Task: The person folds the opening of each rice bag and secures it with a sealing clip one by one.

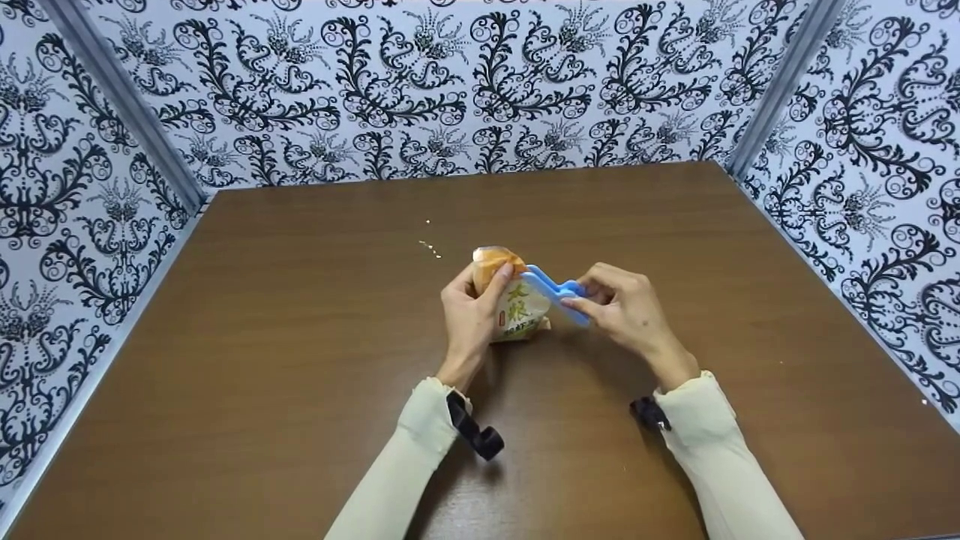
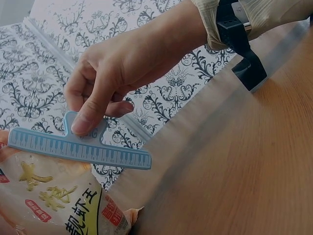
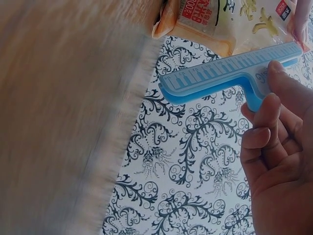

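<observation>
My left hand [image 1: 471, 301] grips the top of a printed plastic food bag [image 1: 516, 306], thumb pressed on its orange upper part. The bag hangs upright over the table, with green and yellow lettering on its pale front. My right hand [image 1: 621, 306] pinches the handle of a light blue bag clip [image 1: 553, 291] between thumb and fingers. The right wrist view shows the clip [image 3: 230, 68] with a piano-key print and a narrow gap between its two bars. Its length runs along the bag's upper edge, overlapping it in the left wrist view.
A brown wooden table [image 1: 300, 337] spreads beneath both hands. Small white crumbs [image 1: 430, 248] lie on it behind the bag. Patterned black-and-white walls [image 1: 450, 90] enclose the back and sides. A black strap [image 1: 474, 431] dangles from the left sleeve.
</observation>
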A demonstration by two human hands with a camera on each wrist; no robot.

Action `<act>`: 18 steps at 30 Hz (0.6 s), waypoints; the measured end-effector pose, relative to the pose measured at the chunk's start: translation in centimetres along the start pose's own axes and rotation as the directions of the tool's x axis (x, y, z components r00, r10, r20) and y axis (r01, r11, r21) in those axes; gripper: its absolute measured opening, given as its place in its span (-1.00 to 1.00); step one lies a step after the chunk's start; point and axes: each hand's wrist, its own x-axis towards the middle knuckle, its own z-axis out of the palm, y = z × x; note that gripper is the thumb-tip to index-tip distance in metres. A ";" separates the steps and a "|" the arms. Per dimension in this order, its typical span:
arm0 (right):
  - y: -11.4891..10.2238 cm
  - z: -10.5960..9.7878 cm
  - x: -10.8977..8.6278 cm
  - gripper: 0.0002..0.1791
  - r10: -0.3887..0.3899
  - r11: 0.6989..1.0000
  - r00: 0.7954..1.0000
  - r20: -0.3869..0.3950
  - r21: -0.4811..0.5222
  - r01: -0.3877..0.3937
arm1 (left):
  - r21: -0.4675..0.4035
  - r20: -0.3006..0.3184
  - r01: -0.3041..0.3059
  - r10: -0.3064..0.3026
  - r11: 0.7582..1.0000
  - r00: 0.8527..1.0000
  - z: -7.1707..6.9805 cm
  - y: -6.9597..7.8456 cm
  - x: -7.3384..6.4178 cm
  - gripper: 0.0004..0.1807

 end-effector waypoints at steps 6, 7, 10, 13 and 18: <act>0.0 0.0 0.0 -0.78 -0.020 1.000 1.000 -0.010 -0.002 0.020 | 0.007 -0.002 -0.017 0.017 1.000 1.000 0.0 0.1 0.0 -0.83; 0.0 0.0 0.0 -0.78 -0.022 1.000 1.000 -0.009 -0.003 0.022 | 0.006 -0.003 -0.017 0.017 1.000 1.000 0.0 0.1 0.0 -0.83; 0.0 0.1 0.1 -0.79 -0.021 1.000 1.000 -0.006 -0.002 0.021 | 0.012 -0.007 -0.016 0.016 1.000 1.000 0.0 0.2 -0.1 -0.82; 0.0 0.1 0.1 -0.79 -0.020 1.000 1.000 -0.003 0.001 0.020 | 0.019 -0.010 -0.018 0.018 1.000 1.000 0.0 0.1 -0.1 -0.83; 0.1 0.1 0.1 -0.79 -0.025 1.000 1.000 -0.007 0.006 0.025 | 0.020 -0.008 -0.020 0.020 1.000 1.000 0.0 0.1 -0.1 -0.84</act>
